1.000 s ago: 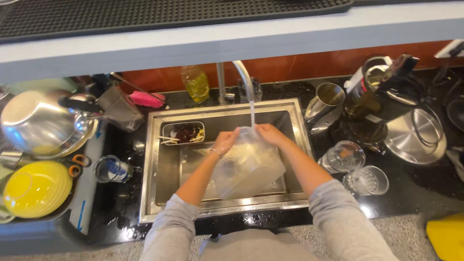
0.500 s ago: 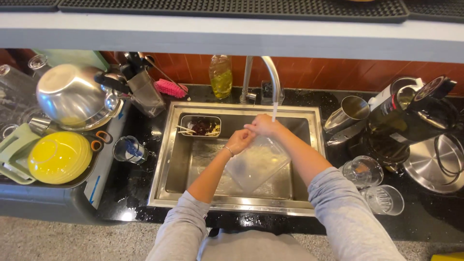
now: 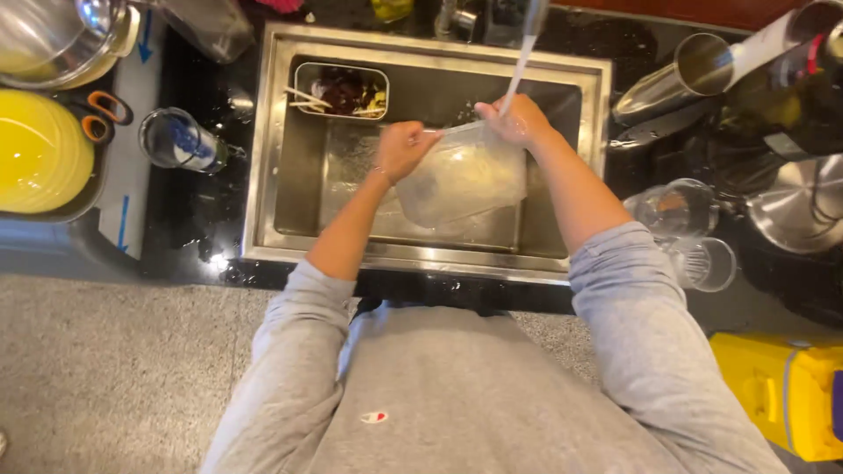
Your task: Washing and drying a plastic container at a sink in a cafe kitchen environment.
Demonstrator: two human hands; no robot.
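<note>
A clear plastic bag (image 3: 458, 180) hangs over the steel sink (image 3: 272, 158), with both my hands gripping its top edge. My left hand (image 3: 404, 147) pinches the bag's left side. My right hand (image 3: 518, 120) holds the right side, and a stream of water (image 3: 519, 70) from the tap above falls onto it. The bag looks wet and partly filled.
A small steel tray (image 3: 342, 89) with food scraps and sticks sits in the sink's back left. Yellow plates (image 3: 39, 151), a steel bowl (image 3: 53, 35) and a glass (image 3: 180, 140) lie on the left. Steel cups (image 3: 676, 79), glasses (image 3: 672, 211) and a kettle (image 3: 799, 206) stand right. A yellow box (image 3: 781, 395) is on the floor.
The camera has tilted down and closer, so my torso fills the lower view. Both hands keep hold of the bag under the running water.
</note>
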